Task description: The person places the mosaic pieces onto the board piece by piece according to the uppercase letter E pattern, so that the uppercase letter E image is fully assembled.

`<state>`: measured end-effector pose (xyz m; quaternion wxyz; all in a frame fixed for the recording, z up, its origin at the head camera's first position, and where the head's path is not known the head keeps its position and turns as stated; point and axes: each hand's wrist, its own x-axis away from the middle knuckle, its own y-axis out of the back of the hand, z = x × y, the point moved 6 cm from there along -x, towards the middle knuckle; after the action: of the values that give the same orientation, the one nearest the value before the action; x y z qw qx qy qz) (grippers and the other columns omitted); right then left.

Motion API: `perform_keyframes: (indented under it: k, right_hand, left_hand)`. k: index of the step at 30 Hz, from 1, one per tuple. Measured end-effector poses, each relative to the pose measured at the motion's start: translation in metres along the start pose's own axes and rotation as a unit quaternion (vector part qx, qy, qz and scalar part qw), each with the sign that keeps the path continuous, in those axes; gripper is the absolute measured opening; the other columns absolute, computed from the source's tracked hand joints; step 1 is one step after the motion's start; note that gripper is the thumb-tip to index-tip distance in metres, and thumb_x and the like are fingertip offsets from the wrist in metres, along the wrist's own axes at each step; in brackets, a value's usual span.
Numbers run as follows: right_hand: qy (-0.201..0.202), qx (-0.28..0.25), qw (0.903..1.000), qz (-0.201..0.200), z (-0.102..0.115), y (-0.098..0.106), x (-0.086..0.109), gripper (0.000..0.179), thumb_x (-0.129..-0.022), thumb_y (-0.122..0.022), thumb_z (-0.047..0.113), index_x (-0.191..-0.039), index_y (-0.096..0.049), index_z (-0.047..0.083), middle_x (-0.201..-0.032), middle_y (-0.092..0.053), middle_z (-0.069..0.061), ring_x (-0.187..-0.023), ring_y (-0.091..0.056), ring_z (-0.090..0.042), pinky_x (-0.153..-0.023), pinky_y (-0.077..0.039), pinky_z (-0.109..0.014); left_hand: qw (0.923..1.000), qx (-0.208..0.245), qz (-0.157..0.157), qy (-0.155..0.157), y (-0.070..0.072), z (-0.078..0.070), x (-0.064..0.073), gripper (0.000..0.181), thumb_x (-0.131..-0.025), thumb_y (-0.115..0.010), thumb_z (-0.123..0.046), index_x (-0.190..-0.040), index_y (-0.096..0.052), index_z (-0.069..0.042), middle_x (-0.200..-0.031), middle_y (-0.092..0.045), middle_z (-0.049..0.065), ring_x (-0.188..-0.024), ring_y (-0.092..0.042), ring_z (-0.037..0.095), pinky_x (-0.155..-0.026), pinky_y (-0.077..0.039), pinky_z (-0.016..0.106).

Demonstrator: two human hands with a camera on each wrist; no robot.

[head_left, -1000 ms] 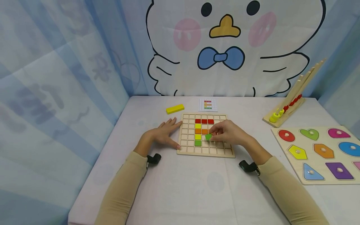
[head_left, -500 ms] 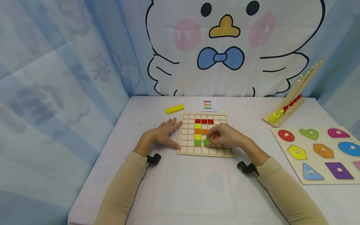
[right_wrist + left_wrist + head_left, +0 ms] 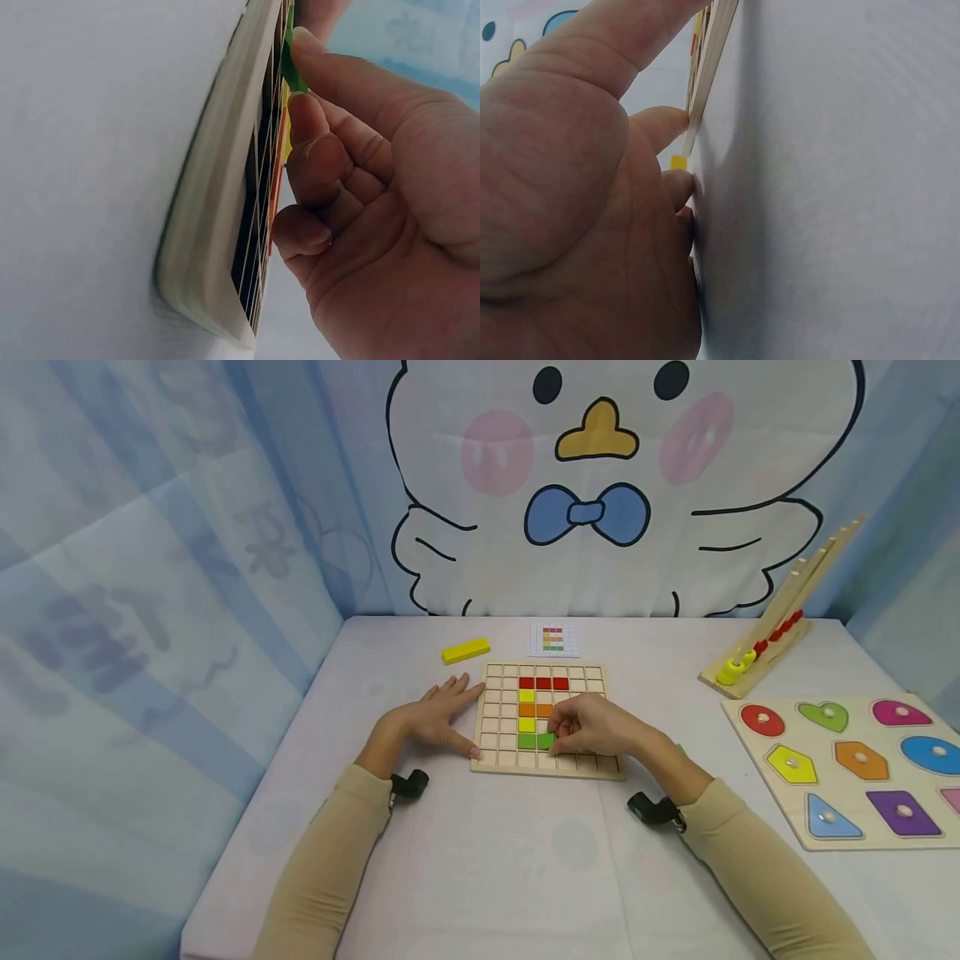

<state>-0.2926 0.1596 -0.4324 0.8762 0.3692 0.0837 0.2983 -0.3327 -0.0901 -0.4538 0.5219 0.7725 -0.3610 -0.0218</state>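
A wooden grid board (image 3: pixel 497 760) lies on the table, with square tiles in several cells. Red tiles (image 3: pixel 543 683) fill part of an upper row; yellow and orange tiles (image 3: pixel 527 710) run down one column. My right hand (image 3: pixel 600 725) pinches a green tile (image 3: pixel 545 741) between thumb and index finger, at the cell right of another green tile (image 3: pixel 527 741). The right wrist view shows this green tile (image 3: pixel 291 67) slightly tilted at the board's surface. My left hand (image 3: pixel 435 717) rests with spread fingers on the table, its thumb and index finger touching the board's left edge.
Behind the board lie a yellow bar (image 3: pixel 466 651) and a small pattern card (image 3: pixel 553 641). To the right are a wooden bead stand (image 3: pixel 757 647) and a shape puzzle board (image 3: pixel 813 768). A small green piece (image 3: pixel 681 748) shows partly behind my right wrist.
My right hand has moved the green tile down and slightly left, to the cell beside the other green tile. The left hand has stayed in place.
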Motion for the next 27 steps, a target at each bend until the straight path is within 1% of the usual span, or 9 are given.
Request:
perform_keyframes:
  k: [7, 11, 16, 20, 27]
  right_hand:
    - [0.007, -0.003, 1.0, 0.004, 0.0, -0.001, 0.0, 0.021, -0.083, -0.089, 0.017, -0.094, -0.074, 0.01, -0.073, -0.063, 0.002, -0.071, -0.056, -0.014, -0.062, -0.048, -0.022]
    - [0.01, -0.003, 0.9999, 0.005, 0.0, -0.002, 0.0, 0.022, -0.082, -0.09, 0.016, -0.096, -0.074, 0.009, -0.074, -0.063, 0.002, -0.071, -0.056, -0.014, -0.062, -0.048, -0.022]
    - [0.006, 0.007, 0.9998, -0.016, 0.003, 0.004, 0.002, 0.024, -0.085, -0.087, 0.016, -0.103, -0.075, 0.008, -0.079, -0.065, 0.002, -0.074, -0.059, -0.016, -0.065, -0.05, -0.024]
    - [0.004, 0.001, 0.9993, -0.037, 0.004, 0.011, 0.003, 0.026, -0.087, -0.084, 0.015, -0.11, -0.075, 0.007, -0.083, -0.066, 0.001, -0.076, -0.058, -0.017, -0.065, -0.049, -0.024]
    - [0.008, 0.0, 0.9986, -0.053, 0.002, 0.022, 0.006, 0.03, -0.087, -0.086, 0.018, -0.113, -0.075, 0.008, -0.087, -0.067, 0.001, -0.077, -0.058, -0.02, -0.064, -0.047, -0.024]
  left_hand:
    - [1.0, 0.003, 0.0, 0.002, 0.0, 0.0, 0.0, 0.122, -0.08, -0.08, -0.065, -0.169, -0.006, -0.027, -0.176, 0.011, 0.009, -0.163, 0.013, 0.028, -0.132, 0.007, 0.051]
    - [1.0, 0.0, -0.001, 0.003, -0.001, 0.0, -0.001, 0.121, -0.08, -0.08, -0.064, -0.169, -0.006, -0.028, -0.176, 0.011, 0.008, -0.163, 0.014, 0.027, -0.132, 0.007, 0.05]
    - [1.0, -0.001, -0.003, 0.001, 0.0, 0.0, -0.001, 0.121, -0.081, -0.08, -0.064, -0.169, -0.007, -0.028, -0.176, 0.011, 0.009, -0.163, 0.013, 0.027, -0.132, 0.007, 0.051]
    - [1.0, 0.0, -0.002, 0.0, 0.0, 0.0, -0.001, 0.121, -0.081, -0.08, -0.064, -0.169, -0.007, -0.028, -0.176, 0.011, 0.009, -0.163, 0.013, 0.028, -0.132, 0.007, 0.051]
    - [1.0, 0.002, 0.001, -0.001, 0.0, 0.0, 0.001, 0.121, -0.081, -0.08, -0.064, -0.169, -0.006, -0.027, -0.176, 0.012, 0.009, -0.163, 0.014, 0.027, -0.132, 0.007, 0.05]
